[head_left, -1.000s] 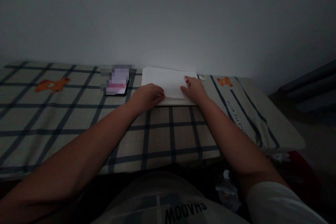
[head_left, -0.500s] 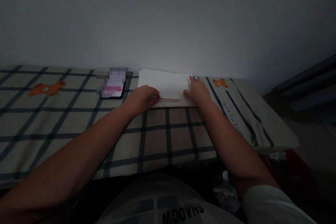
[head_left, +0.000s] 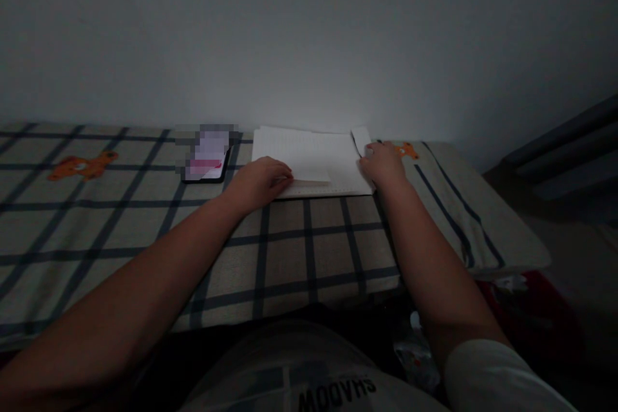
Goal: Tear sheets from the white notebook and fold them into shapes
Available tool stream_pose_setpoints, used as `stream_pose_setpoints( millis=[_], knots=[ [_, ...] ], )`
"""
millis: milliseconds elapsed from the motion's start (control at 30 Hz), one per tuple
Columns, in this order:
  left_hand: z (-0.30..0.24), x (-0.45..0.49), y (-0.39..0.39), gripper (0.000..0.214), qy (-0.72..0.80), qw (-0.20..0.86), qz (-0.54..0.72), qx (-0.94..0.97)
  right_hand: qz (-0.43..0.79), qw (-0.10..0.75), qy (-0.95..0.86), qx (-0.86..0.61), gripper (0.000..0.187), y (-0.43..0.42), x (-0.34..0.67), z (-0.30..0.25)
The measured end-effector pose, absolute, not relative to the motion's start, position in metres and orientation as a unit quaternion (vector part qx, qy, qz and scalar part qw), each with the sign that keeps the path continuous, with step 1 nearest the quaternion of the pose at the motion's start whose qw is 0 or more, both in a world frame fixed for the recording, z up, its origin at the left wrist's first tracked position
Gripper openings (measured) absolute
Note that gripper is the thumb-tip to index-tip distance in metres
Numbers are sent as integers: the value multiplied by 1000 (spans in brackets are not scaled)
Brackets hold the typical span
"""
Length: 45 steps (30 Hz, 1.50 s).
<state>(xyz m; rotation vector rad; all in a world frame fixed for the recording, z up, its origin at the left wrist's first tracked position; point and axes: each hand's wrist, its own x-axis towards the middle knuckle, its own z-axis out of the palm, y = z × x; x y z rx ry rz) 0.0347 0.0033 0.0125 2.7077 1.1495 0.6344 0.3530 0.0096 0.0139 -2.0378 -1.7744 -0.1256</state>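
Observation:
An open notebook with lined white pages lies by the wall, and a smaller loose-looking sheet rests over its left part. My left hand lies over the near left corner, fingers curled together and thumb pressed at the near edge of the sheet. At the notebook's right side, my right hand has its fingers closed on a white flap with a dark line along its left side. Whether this flap belongs to the notebook I cannot tell.
A phone with a lit, partly pixelated screen lies left of the notebook. A checked cloth with orange bear prints covers the surface, which meets the wall behind. Below its front edge are a clear plastic bottle and a red container.
My right hand has moved right, away from the pages, and the white flap now shows beside its fingers. More of the notebook's right side is uncovered. My left hand has hardly moved.

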Motion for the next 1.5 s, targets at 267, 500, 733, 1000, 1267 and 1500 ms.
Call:
stream_pose_setpoints(
  millis=[267,500,733,1000,1267,1500],
  knots=[
    [14,35,3,37,375,67,208,901,-25,202,-647,-735,41,11,348,15],
    [14,35,3,36,380,69,195,901,-22,196,-672,-714,40,9,342,19],
    [13,35,4,36,376,73,204,901,-6,162,-655,-738,40,10,346,16],
    [12,35,4,35,380,79,220,895,-16,145,-627,-765,40,11,357,17],
    [16,36,2,34,391,63,229,889,-27,85,-611,-787,41,4,353,22],
    [20,38,-1,36,431,30,213,876,-83,196,-654,-726,37,-1,335,28]
  ],
)
